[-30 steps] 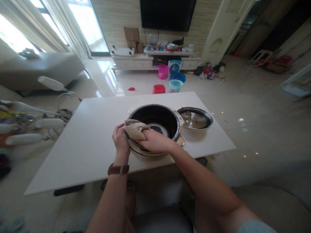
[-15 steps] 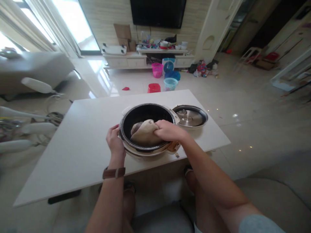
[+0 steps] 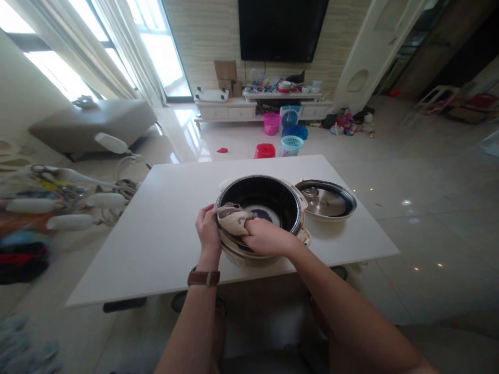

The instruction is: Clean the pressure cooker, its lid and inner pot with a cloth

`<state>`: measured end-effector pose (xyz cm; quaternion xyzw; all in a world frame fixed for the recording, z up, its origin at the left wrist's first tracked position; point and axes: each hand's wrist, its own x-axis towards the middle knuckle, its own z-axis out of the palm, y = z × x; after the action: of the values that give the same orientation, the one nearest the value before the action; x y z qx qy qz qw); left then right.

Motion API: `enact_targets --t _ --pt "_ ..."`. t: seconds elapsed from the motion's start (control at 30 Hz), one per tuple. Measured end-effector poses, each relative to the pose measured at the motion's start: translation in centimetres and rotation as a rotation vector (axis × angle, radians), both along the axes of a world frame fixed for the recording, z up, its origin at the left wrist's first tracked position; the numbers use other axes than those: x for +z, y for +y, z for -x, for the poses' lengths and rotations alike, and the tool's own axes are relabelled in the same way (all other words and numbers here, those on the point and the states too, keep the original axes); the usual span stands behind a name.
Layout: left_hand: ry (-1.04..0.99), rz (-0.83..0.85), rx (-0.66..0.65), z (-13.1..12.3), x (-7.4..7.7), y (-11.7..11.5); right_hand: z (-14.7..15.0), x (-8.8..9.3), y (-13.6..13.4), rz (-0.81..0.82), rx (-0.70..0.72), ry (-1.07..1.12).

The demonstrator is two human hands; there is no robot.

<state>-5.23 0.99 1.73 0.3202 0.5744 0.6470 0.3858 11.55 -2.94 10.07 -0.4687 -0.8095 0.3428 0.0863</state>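
A round cooker pot (image 3: 284, 200) with a black inner wall stands near the front edge of a white table (image 3: 167, 228). My left hand (image 3: 207, 235), a brown watch strap on its wrist, grips the pot's left rim. My right hand (image 3: 265, 237) is closed on a beige cloth (image 3: 233, 218) and presses it against the near-left part of the rim and inner wall. The pot's bottom shows a pale patch.
A steel lid (image 3: 326, 198) lies upside down on the table to the pot's right. A drying rack with white arms (image 3: 70, 202) stands at the left. Beyond the table, coloured baskets (image 3: 281, 136) sit on the glossy floor before a TV cabinet.
My right hand has carried the cloth from inside the pot back to the near-left rim. My left hand stays on the rim. The camera view shifted slightly.
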Motion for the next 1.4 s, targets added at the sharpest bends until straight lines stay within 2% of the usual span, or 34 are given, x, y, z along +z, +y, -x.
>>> enact_targets --t 0.07,0.13,0.2,0.27,0.33,0.43,0.5,0.57,0.63,0.7,0.83,0.97,1.13,1.3,1.4 --pt "-0.013 0.024 -0.006 -0.1 0.1 -0.1 -1.0 0.6 0.3 0.057 0.062 -0.106" --pt "-0.034 0.038 -0.01 -0.1 0.2 -0.1 -2.3 1.4 0.5 0.106 0.064 -0.251" --pt "-0.047 0.032 -0.01 -0.1 0.2 -0.1 -3.6 2.3 0.6 0.118 -0.003 -0.39" --pt "-0.061 0.025 -0.01 -0.1 0.1 -0.1 -4.9 3.0 0.7 0.093 -0.085 -0.425" --pt "-0.085 0.027 -0.017 -0.1 0.0 -0.1 -6.1 3.3 1.0 0.05 -0.181 -0.314" --pt "-0.114 0.017 -0.027 -0.1 -0.2 0.0 -7.0 3.1 1.6 -0.071 -0.452 0.021" --pt "-0.124 0.008 -0.031 -0.1 -0.4 0.0 -6.8 2.4 2.1 -0.152 -0.629 0.238" --pt "-0.128 0.007 -0.039 -0.1 -0.5 0.0 -5.7 1.6 2.3 -0.183 -0.684 0.401" --pt "-0.13 0.006 -0.044 -0.1 -0.6 0.1 -4.1 0.7 2.1 -0.143 -0.615 0.512" --pt "-0.12 0.003 -0.037 -0.1 -0.6 0.1 -2.2 -0.2 1.6 -0.077 -0.473 0.582" --pt "-0.094 -0.014 -0.037 -0.2 -0.5 0.0 0.3 -1.2 0.4 -0.002 -0.224 0.52" --pt "-0.08 -0.016 -0.017 -0.3 -0.1 0.0 0.4 -1.1 0.0 0.013 -0.164 0.369" --pt "-0.061 0.002 -0.006 -0.4 0.2 -0.1 -0.3 -0.6 -0.1 -0.053 -0.055 0.136" --pt "-0.09 0.011 -0.011 -0.3 -0.1 0.0 0.1 0.4 -1.0 -0.131 -0.01 -0.12" --pt "-0.085 0.018 -0.016 -0.2 0.0 -0.1 -0.4 1.4 -1.1 -0.114 0.027 -0.151"
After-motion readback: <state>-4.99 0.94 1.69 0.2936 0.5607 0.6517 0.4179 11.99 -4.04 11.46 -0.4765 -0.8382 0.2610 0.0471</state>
